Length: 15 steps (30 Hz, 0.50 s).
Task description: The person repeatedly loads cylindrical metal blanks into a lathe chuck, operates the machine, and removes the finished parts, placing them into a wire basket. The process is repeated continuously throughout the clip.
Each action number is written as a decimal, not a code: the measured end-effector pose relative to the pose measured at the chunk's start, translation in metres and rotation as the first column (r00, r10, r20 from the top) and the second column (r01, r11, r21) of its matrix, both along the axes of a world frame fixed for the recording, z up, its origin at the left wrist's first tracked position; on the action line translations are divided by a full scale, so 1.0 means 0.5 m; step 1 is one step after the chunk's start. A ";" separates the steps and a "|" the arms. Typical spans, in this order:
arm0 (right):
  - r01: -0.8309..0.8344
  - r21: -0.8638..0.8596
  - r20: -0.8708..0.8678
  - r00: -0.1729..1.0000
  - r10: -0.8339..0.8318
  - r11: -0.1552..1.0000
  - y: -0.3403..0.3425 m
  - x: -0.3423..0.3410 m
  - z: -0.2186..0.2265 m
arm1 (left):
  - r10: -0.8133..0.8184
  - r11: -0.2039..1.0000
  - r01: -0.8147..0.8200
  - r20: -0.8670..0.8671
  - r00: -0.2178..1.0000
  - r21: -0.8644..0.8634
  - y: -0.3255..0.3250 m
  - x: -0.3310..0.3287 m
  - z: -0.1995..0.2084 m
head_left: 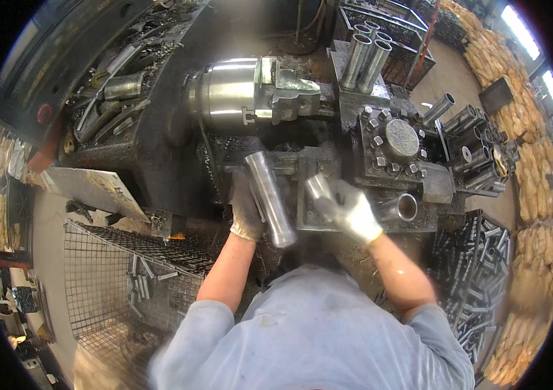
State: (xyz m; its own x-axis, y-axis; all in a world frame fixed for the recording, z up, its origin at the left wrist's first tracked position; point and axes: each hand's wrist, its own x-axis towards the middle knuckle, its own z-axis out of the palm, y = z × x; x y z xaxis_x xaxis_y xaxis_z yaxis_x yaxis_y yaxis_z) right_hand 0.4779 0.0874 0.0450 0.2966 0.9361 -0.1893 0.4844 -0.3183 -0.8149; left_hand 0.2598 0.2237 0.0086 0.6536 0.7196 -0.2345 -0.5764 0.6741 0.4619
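By the near-left corner of a steel plate (309, 216), the left hand (245, 207) grips a long tube (270, 198); the right hand (353, 211) is closed around a shorter cylinder (318, 187). Another tube (393, 209) lies toward the plate's right edge. Handling seems midway; which upright tubes (356, 60) beyond are finished, I cannot tell.

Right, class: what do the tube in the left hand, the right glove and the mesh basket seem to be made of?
Tube: probably steel, smooth finish; bright streaks run along it.
Right glove: perhaps fabric, matt; it hugs the wrist without gloss.
Basket: likely metal wire, dull; thin strands form a grid.
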 end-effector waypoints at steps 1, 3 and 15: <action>-0.013 0.039 -0.164 0.986 0.019 0.999 0.007 0.002 0.037 | 0.059 0.998 -0.059 -0.109 0.992 -0.005 -0.010 0.009 0.011; -0.099 -0.025 -0.021 0.995 0.099 0.995 0.041 -0.029 0.090 | 0.121 0.990 -0.122 -0.019 0.992 -0.064 -0.042 0.043 0.044; -0.424 0.147 0.824 0.552 0.126 0.894 0.203 0.206 0.392 | 0.340 0.541 0.619 -0.821 0.458 0.569 0.037 0.174 0.040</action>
